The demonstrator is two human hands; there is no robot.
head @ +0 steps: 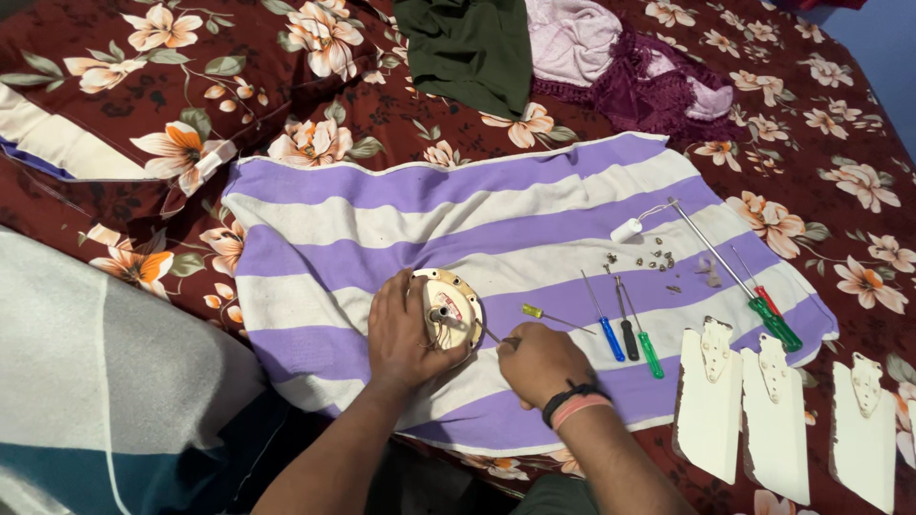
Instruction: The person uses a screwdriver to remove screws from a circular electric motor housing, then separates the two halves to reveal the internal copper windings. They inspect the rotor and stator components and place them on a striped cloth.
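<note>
- The right hand (539, 360), with a black and a pink band at the wrist, is closest to the camera. Its fingers are curled together around a thin metal tool (490, 335); the handle is hidden in the fist, so I cannot tell what kind of tool it is.
- The tip of the tool points into the round cream-coloured metal fan hub (450, 310), near the short shaft in its centre, probably to work on a small part there.
- The left hand (405, 334) lies on the left side of this hub, fingers pressed together on its rim and palm over its edge, seemingly to keep it from turning or sliding.
- The hub rests on the purple and white striped towel (382, 229), near the front edge, between the two hands. The towel probably keeps small parts from getting lost on the flowered bedsheet (811, 114).
- To the right, in a row: a small yellow-handled screwdriver (542, 315), then blue-handled (606, 329), black-handled (625, 329) and green-handled (644, 341) ones, all within easy reach.
- Further right lie cream-coloured fan blades (711, 401), side by side.
- Beyond, small loose screws (658, 259) are collected in one spot, beside a long green-handled screwdriver (739, 281).
- At the far side lies dark green cloth (468, 48).
</note>
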